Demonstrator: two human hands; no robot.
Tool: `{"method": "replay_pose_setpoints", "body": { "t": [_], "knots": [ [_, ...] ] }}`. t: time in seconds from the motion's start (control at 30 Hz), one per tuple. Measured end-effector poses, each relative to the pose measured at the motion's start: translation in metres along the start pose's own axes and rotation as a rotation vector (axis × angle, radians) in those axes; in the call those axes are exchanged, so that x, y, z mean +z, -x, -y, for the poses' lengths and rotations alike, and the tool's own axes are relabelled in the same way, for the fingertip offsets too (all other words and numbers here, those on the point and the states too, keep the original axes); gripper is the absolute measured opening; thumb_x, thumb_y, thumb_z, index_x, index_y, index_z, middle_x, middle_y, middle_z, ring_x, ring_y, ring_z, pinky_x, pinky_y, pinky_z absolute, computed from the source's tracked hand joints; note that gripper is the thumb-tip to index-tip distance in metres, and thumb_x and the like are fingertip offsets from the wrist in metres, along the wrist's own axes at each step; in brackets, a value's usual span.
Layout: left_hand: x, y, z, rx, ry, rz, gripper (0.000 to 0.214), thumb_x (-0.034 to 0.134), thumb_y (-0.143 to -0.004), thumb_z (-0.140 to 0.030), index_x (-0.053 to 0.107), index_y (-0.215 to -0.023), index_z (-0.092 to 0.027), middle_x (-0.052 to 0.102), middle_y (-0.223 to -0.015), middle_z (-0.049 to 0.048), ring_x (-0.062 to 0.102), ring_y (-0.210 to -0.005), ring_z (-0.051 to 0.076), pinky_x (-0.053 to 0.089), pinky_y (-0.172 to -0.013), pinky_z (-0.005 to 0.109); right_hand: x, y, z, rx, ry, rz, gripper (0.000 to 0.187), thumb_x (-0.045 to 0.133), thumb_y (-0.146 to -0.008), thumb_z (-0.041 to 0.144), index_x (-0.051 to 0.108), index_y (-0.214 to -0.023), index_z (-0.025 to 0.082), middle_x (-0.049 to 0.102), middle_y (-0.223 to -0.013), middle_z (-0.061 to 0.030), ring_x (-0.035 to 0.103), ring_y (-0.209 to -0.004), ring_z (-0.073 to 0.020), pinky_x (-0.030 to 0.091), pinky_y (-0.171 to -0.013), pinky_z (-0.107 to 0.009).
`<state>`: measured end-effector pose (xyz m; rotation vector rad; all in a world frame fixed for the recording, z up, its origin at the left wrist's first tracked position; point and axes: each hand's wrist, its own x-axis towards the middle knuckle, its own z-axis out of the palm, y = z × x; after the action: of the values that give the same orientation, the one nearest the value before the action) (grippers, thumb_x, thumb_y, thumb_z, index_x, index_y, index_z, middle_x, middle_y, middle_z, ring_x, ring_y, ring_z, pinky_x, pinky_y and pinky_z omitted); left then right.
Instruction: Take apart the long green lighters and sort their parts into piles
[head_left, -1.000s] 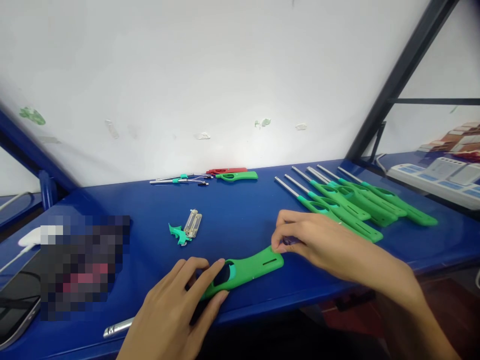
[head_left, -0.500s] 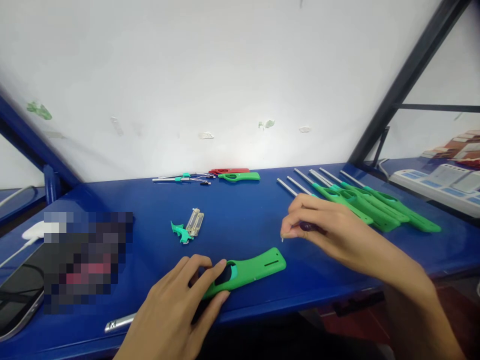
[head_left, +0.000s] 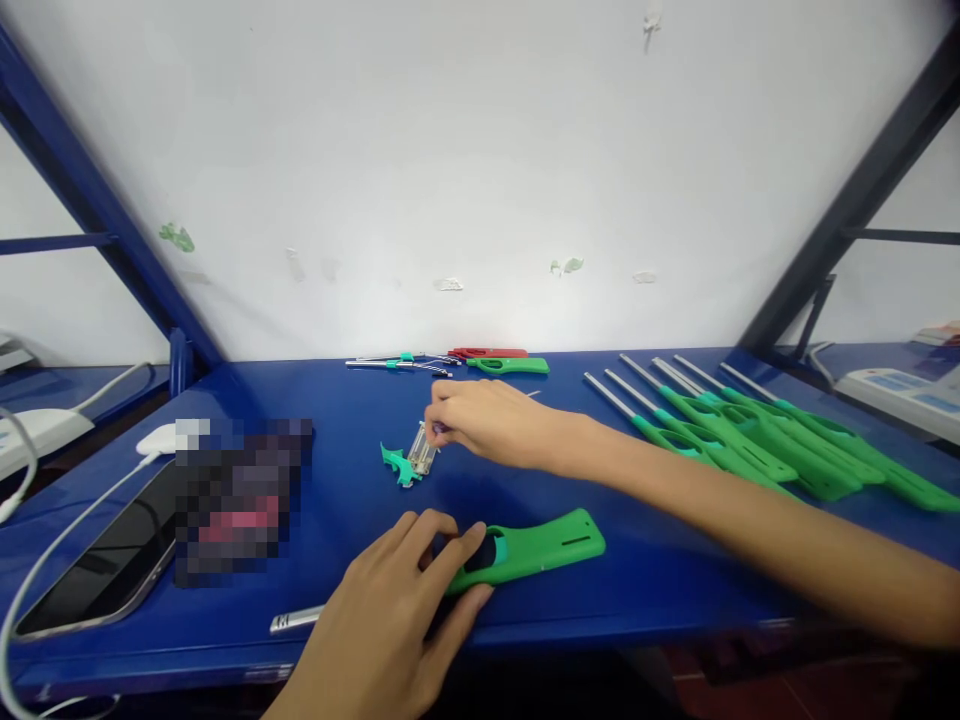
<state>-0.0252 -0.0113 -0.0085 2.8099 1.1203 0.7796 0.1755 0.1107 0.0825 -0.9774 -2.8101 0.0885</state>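
My left hand (head_left: 409,610) is closed around a green long-necked lighter (head_left: 551,548) near the table's front edge. The lighter's metal barrel tip pokes out left of the hand, and its handle points right. My right hand (head_left: 499,420) is closed on what looks like a screwdriver; some purple shows at the fingertips, and a thin shaft (head_left: 532,393) sticks out behind the hand. Those fingertips are at the clear plastic fuel tank (head_left: 424,450), though whether they touch it I cannot tell. Beside the tank lies a teal trigger piece (head_left: 402,466).
Several green lighters (head_left: 750,430) lie in a row at the right. At the back are thin metal barrels (head_left: 397,363), a red lighter shell (head_left: 491,352) and a green one (head_left: 510,366). A phone (head_left: 101,560), white cable (head_left: 82,520) and blurred dark item (head_left: 247,500) occupy the left.
My right hand has swung left across the table, from beyond the lighter's handle to the clear tank. My left hand still holds the lighter. The view has turned slightly left.
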Motion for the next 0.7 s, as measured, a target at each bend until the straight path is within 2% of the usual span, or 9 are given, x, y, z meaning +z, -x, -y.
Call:
{"method": "replay_pose_setpoints", "body": {
  "t": [0.1,0.17,0.23,0.37,0.47,0.53,0.63,0.7],
  "knots": [
    [0.001,0.002,0.001,0.005,-0.008,0.003,0.037,0.062,-0.11,-0.025,0.059,-0.147,-0.025,0.071,-0.12,0.0084,0.073,-0.1,0.029,0.067,-0.083,0.046,0.008,-0.031,-0.006,-0.013,0.022,0.021,0.009,0.066,-0.106,0.019,0.074,-0.11,0.018,0.072,-0.118,-0.0069,0.069,-0.1,-0.0208,0.056,-0.084,-0.036],
    [0.002,0.002,0.0,0.003,-0.017,0.005,0.039,0.065,-0.108,-0.024,0.058,-0.147,-0.025,0.072,-0.12,0.0082,0.073,-0.101,0.03,0.067,-0.084,0.048,0.013,-0.047,-0.009,-0.013,0.03,0.044,0.025,0.072,-0.106,0.033,0.072,-0.125,0.018,0.073,-0.127,-0.0086,0.072,-0.108,-0.0244,0.063,-0.092,-0.045],
    [0.002,0.002,0.0,0.0,-0.024,0.005,0.041,0.066,-0.107,-0.023,0.059,-0.147,-0.025,0.072,-0.12,0.0082,0.073,-0.1,0.03,0.067,-0.085,0.049,0.018,-0.057,-0.01,-0.005,0.033,0.069,0.036,0.073,-0.105,0.039,0.069,-0.134,0.018,0.072,-0.134,-0.0102,0.074,-0.113,-0.0262,0.064,-0.095,-0.049],
    [0.001,0.003,-0.002,0.008,-0.024,-0.015,0.04,0.063,-0.108,-0.024,0.058,-0.147,-0.025,0.072,-0.119,0.0083,0.074,-0.101,0.031,0.068,-0.085,0.049,0.015,-0.058,-0.006,0.018,0.032,0.072,0.032,0.072,-0.106,0.037,0.071,-0.131,0.018,0.073,-0.132,-0.0097,0.074,-0.112,-0.0259,0.063,-0.096,-0.049],
    [0.001,0.005,-0.001,0.009,-0.039,-0.083,0.037,0.056,-0.111,-0.026,0.058,-0.147,-0.022,0.072,-0.122,0.0106,0.075,-0.106,0.031,0.067,-0.088,0.047,-0.003,-0.039,0.001,0.044,0.028,0.019,0.022,0.067,-0.11,0.035,0.077,-0.119,0.018,0.076,-0.123,-0.0093,0.073,-0.109,-0.0236,0.058,-0.095,-0.042],
    [0.003,0.006,0.0,0.01,-0.031,-0.115,0.029,0.051,-0.114,-0.029,0.062,-0.14,-0.021,0.072,-0.119,0.0104,0.075,-0.104,0.029,0.067,-0.086,0.043,-0.018,-0.015,0.009,0.078,0.027,-0.018,0.024,0.064,-0.111,0.038,0.081,-0.115,0.02,0.078,-0.117,-0.0094,0.073,-0.104,-0.0223,0.053,-0.088,-0.035],
    [0.004,0.004,0.002,0.044,-0.039,-0.153,0.027,0.042,-0.119,-0.035,0.065,-0.126,-0.022,0.074,-0.108,0.0075,0.077,-0.091,0.025,0.066,-0.077,0.038,-0.034,0.035,0.021,0.177,0.036,-0.037,0.038,0.055,-0.114,0.045,0.083,-0.103,0.021,0.081,-0.088,-0.0061,0.073,-0.08,-0.0219,0.043,-0.067,-0.033],
    [0.002,0.0,0.001,0.076,-0.097,-0.205,0.032,0.038,-0.121,-0.039,0.064,-0.123,-0.022,0.077,-0.104,0.0061,0.078,-0.085,0.024,0.064,-0.073,0.038,-0.034,0.074,0.029,0.238,0.008,-0.007,0.045,0.053,-0.112,0.059,0.084,-0.103,0.027,0.081,-0.082,-0.0023,0.073,-0.072,-0.0221,0.042,-0.065,-0.033]
  ]
}}
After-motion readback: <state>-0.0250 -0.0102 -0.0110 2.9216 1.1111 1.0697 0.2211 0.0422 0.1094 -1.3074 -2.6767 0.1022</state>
